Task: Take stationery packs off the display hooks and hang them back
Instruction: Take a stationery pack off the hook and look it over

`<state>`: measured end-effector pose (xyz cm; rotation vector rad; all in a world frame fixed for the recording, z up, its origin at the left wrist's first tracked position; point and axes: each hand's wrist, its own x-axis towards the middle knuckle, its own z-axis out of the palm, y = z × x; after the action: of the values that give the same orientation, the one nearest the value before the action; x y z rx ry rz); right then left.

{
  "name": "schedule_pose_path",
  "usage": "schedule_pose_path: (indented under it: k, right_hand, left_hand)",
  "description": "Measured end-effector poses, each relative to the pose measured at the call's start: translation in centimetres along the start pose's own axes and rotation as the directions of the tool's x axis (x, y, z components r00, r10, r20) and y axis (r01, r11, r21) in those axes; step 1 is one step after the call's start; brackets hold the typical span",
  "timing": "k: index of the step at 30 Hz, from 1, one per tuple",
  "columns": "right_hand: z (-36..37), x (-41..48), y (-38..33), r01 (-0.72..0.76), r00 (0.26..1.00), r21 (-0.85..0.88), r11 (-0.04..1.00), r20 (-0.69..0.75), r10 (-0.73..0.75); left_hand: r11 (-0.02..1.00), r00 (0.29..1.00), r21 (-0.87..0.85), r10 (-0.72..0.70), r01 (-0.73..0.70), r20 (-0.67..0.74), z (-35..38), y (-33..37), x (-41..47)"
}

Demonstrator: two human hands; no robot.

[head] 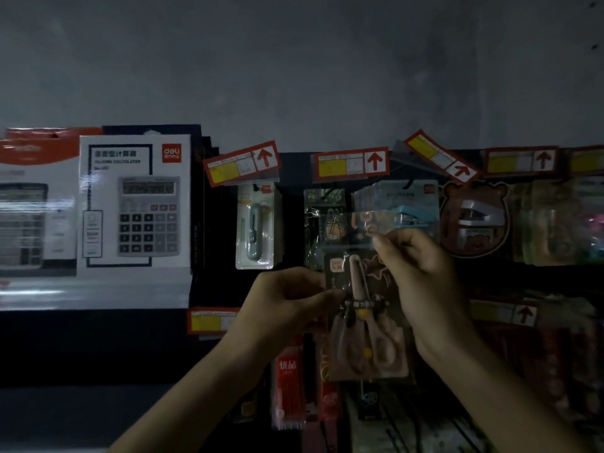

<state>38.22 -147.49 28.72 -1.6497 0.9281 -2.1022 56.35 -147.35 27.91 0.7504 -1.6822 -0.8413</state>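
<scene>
Left hand (284, 302) pinches the left edge and right hand (421, 266) the clear top tab of the upright dark-carded pink scissors pack (362, 308), held just below the red-bordered price label (351, 165).

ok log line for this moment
object: scissors pack | left hand: pinches its left edge | right hand: pinches its clear top flap | hung: cannot tell
</scene>
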Motion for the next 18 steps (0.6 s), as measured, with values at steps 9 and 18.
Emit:
schedule_pose_path:
  k: [9,18]
  right_hand:
    - [-1.5,-1.7,0.2,-0.276,0.932,0.019,0.961,0.251,0.263]
    - [-2.9,-1.5,1.5,-0.271,0.923,0.014,0.962,0.286,0.256]
  left_hand:
    - [0.989,0.997,-0.145,-0.010,-0.002,-0.082,-0.9,1.3,-0.1]
    - [0.902,0.936,0.384,0.291,-0.198,-0.201,-0.6,0.6,2.6]
